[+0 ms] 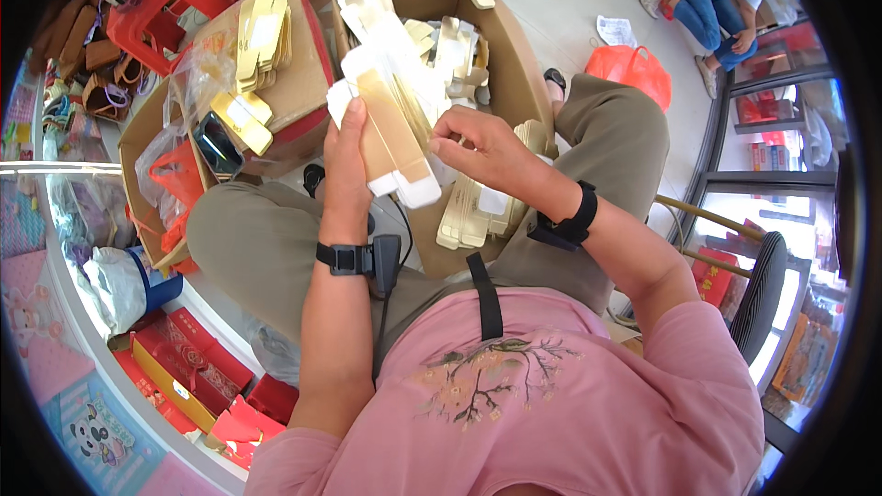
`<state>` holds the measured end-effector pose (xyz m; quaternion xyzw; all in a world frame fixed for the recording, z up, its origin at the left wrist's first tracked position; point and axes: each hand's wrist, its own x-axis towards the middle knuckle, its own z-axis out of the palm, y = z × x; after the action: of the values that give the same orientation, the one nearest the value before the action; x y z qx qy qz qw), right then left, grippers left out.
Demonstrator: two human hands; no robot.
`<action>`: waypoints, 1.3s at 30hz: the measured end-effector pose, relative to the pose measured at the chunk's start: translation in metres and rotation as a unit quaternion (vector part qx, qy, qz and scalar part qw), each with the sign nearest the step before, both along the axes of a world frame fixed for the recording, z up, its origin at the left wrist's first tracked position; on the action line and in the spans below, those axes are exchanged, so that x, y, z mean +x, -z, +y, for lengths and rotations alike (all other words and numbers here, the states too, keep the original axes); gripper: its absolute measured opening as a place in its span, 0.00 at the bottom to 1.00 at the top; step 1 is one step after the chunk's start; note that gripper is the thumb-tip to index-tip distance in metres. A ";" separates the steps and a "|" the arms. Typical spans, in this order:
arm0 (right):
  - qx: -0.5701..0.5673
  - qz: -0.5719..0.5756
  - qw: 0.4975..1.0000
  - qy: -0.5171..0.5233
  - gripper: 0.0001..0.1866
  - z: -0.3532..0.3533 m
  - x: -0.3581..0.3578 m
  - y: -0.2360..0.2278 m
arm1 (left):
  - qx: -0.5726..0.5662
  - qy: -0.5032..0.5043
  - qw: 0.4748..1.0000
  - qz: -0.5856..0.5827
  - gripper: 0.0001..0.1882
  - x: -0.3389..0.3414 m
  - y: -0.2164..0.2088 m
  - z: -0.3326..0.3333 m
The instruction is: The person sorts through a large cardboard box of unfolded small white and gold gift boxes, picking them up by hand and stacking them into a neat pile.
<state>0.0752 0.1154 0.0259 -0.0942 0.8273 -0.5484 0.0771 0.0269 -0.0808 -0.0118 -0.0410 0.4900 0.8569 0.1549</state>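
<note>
My left hand (345, 158) grips a stack of flattened gold-and-white cartons (386, 124), its thumb over the near face. The stack stands tilted above my lap, its upper part washed out by glare. Beside the stack's right edge, my right hand (478, 145) has its fingers curled in and pinched together. Whatever lies between those fingertips is too small or hidden to make out. Beneath both hands is a large open cardboard box (510, 46), with more gold cartons (473, 211) inside it.
To the left, a closed cardboard box (299, 64) carries a pile of folded gold cartons (264, 32) and a dark phone (217, 145). A red plastic stool (165, 0) is behind. An orange bag (634, 73) lies on the floor near a seated person (712, 0). Red boxes (197, 358) fill a shelf at lower left.
</note>
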 end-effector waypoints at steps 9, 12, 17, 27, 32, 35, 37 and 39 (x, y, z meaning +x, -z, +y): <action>0.051 0.120 0.990 -0.046 0.12 -0.002 0.021 -0.006 | 0.052 -0.036 0.998 -0.008 0.29 -0.002 0.009 0.001; 0.118 0.153 0.980 -0.054 0.12 -0.006 0.026 -0.023 | 0.051 -0.024 0.998 -0.001 0.30 -0.003 0.010 -0.001; 0.128 0.185 0.972 -0.065 0.13 -0.007 0.030 -0.029 | 0.101 -0.021 0.994 -0.029 0.29 -0.005 0.009 -0.004; 0.133 0.184 0.971 -0.072 0.18 -0.012 0.045 -0.025 | 0.115 -0.067 0.991 -0.029 0.28 -0.004 0.011 -0.006; 0.155 0.208 0.962 -0.081 0.21 -0.022 0.052 -0.019 | 0.099 -0.090 0.991 -0.029 0.27 -0.002 0.009 -0.004; 0.184 0.228 0.952 -0.093 0.24 -0.033 0.063 -0.012 | 0.127 -0.098 0.986 -0.042 0.26 0.006 0.009 -0.006; 0.194 0.238 0.947 -0.097 0.26 -0.035 0.065 -0.009 | 0.132 -0.105 0.985 -0.048 0.26 0.008 0.007 -0.006; 0.229 0.227 0.941 -0.105 0.25 -0.033 0.065 -0.007 | 0.137 -0.109 0.983 -0.053 0.27 0.010 0.005 -0.005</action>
<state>0.1407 0.0822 0.0329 -0.2822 0.9113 -0.2974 -0.0367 0.0370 -0.0861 -0.0166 -0.1175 0.3514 0.9244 0.0907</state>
